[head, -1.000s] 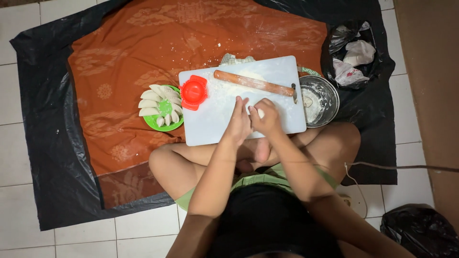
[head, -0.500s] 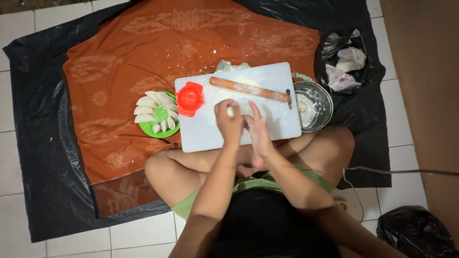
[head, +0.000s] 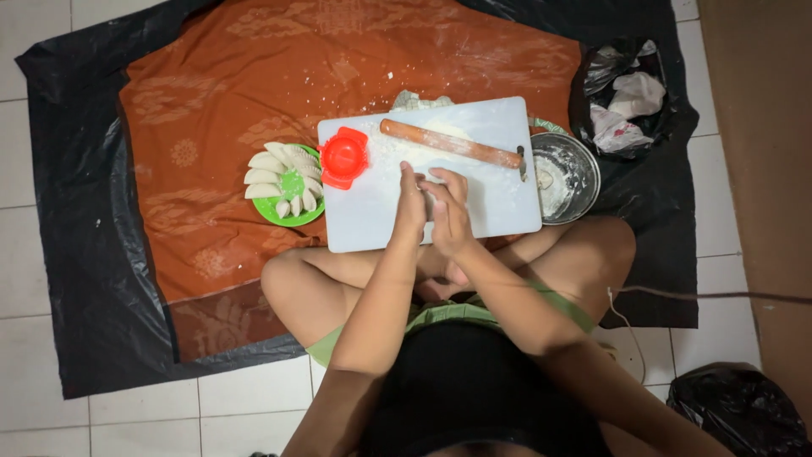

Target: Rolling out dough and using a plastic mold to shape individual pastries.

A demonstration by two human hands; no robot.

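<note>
A: White board (head: 499, 199), floured, on the rust-orange patterned cloth (head: 211, 93) over black plastic sheeting (head: 76, 254). Both hands over its near middle. Compared with a second ago, they sit palm against palm now; earlier the fingers were spread more, working at the board's surface.

B: What's between them?

A: A small pale lump of dough (head: 429, 203), just a sliver showing. Left hand (head: 410, 207) upright, fingers straight and pressed to it. Right hand (head: 451, 216) curled around from the other side, fingers bent over the top. Both grasping the dough, neither clenched into a fist.

B: So it's lifted off the board?

A: Looks that way; a judgement, the gap beneath is hidden. My reading: rolling or shaping the piece in the palms rather than flattening it.

B: Tools?

A: Wooden rolling pin (head: 452, 144) lies untouched across the far side of the board, same spot throughout. Red round press mould (head: 344, 158) at the board's left corner. Green plate (head: 288, 188) of folded pale dumplings just beside it. Metal bowl (head: 568, 173) to the right, touching the board's edge. Black bag (head: 630, 93) of scraps beyond.
</note>
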